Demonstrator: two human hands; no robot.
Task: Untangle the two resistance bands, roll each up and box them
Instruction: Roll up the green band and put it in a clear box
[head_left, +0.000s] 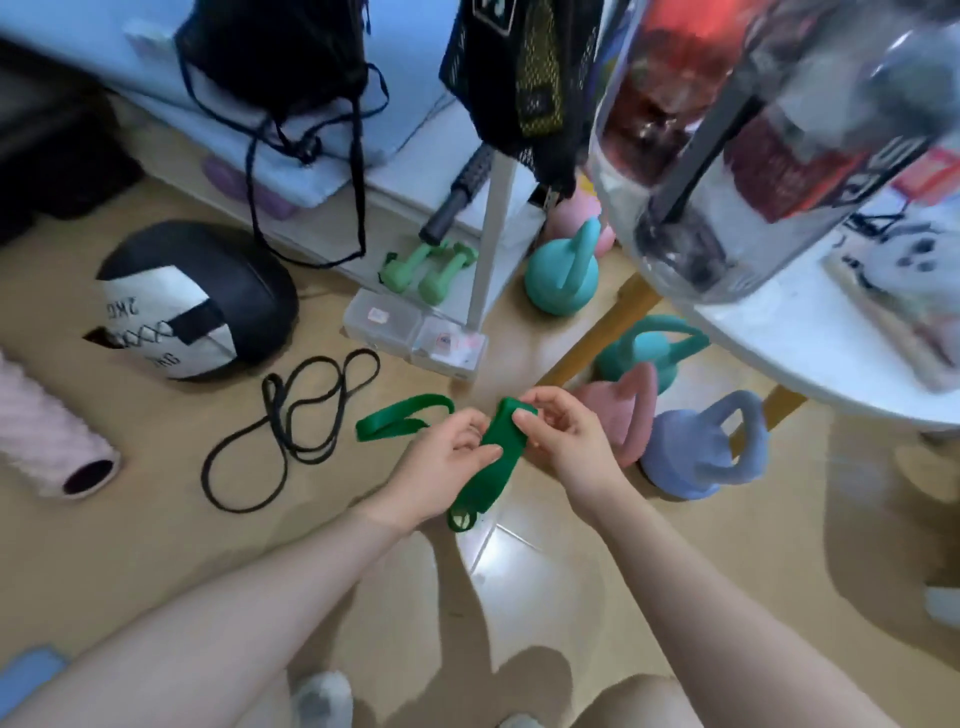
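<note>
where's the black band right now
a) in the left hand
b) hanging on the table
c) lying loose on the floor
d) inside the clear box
c: the black band lies in loops on the floor, apart from both hands, which hold the green band.

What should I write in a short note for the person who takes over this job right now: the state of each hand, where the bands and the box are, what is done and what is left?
Left hand: holds the green band at its middle part.
Right hand: pinches the band's upper end, where a fold or roll seems to begin.
The green band's far loop lies on the floor to the left; its lower end hangs below the hands.
Black band: loose on the floor, apart from the green one, not rolled.
Clear plastic boxes: on the floor by the white rack leg.
Done: bands look untangled.
Left: roll both bands and box them.
</note>
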